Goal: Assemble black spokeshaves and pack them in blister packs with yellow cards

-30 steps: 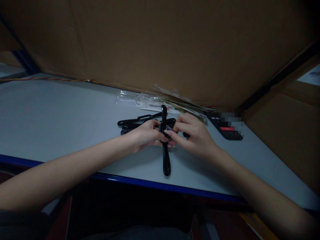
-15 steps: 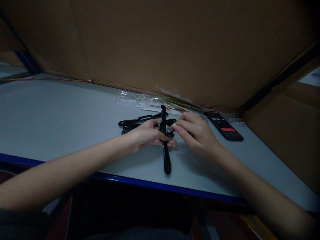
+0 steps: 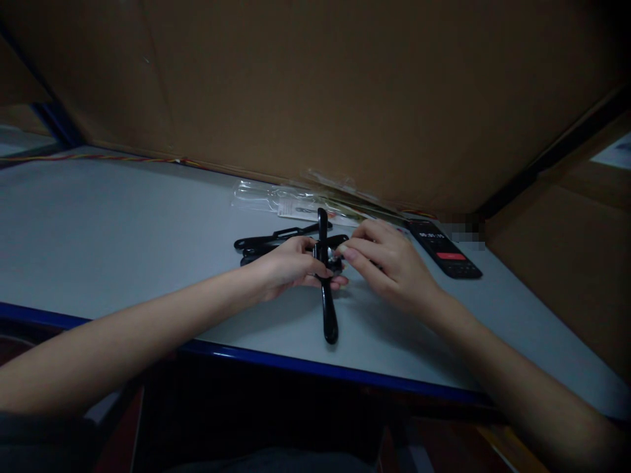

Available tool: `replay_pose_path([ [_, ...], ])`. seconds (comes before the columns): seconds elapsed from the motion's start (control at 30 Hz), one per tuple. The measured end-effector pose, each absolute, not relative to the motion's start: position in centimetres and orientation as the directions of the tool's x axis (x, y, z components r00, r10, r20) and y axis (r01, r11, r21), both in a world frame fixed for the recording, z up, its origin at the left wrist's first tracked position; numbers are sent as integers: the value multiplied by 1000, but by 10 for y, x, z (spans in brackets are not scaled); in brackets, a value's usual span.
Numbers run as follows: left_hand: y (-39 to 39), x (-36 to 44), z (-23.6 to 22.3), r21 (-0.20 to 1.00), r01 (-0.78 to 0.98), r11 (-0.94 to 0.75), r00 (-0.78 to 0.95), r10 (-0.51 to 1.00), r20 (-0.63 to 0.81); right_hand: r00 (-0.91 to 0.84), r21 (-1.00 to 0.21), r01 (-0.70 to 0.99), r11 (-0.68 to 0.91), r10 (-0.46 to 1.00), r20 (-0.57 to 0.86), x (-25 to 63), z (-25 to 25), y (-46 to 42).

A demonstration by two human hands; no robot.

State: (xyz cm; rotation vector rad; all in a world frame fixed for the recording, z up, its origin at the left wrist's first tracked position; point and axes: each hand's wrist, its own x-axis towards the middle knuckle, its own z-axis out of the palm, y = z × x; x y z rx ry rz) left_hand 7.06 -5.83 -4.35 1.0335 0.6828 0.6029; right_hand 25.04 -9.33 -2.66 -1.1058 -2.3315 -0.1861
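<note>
"Easing back toward its own side, the right hand (image 3: pixel 389 259) sits a touch farther from the left than it did a second ago. Does anything else shift?"

"Hardly. The left hand (image 3: pixel 288 264) keeps its place, its grip clamped around the middle of a long black tool (image 3: pixel 330 315), which points toward and away from the person over the counter (image 3: pixel 123 230)."

"What does the change mean for the work?"

"It bares more of a bright part (image 3: pixel 332 255) just right of the tool's middle. The attention seems to centre there, with the left hand steadying and the right doing the finer handling."

"And the right grip?"

"Its thumb and finger come nearly together beside the bright part. Whether they pinch anything, nobody can tell."

"What about the surroundings?"

"Unchanged: black pieces (image 3: pixel 254 242) lie in a pile beyond the left hand, partly hidden by it; clear packaging (image 3: pixel 249 195) lies farther back, near the cardboard panel (image 3: pixel 296 79); a phone (image 3: pixel 446 249) lies to the right of the right hand."
</note>
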Motion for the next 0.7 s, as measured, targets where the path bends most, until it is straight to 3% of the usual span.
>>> replay_pose_path([
  [0.07, -58, 71, -45, 907, -138, 398, 651, 727, -219, -516, -108, 751, 651, 681, 520, 250, -26, -94],
  [0.23, -57, 70, -46, 918, -130, 376, 640, 739, -212, -529, -260, 679, 686, 704, 474, 247, -27, -96],
  [0.43, -57, 71, -44, 902, -159, 402, 656, 726, -208, -495, -164, 748, 643, 705, 508, 251, -28, -93],
  [0.7, -56, 71, -45, 916, -144, 374, 663, 724, -192, -532, -230, 688, 688, 694, 484, 248, -28, -95],
])
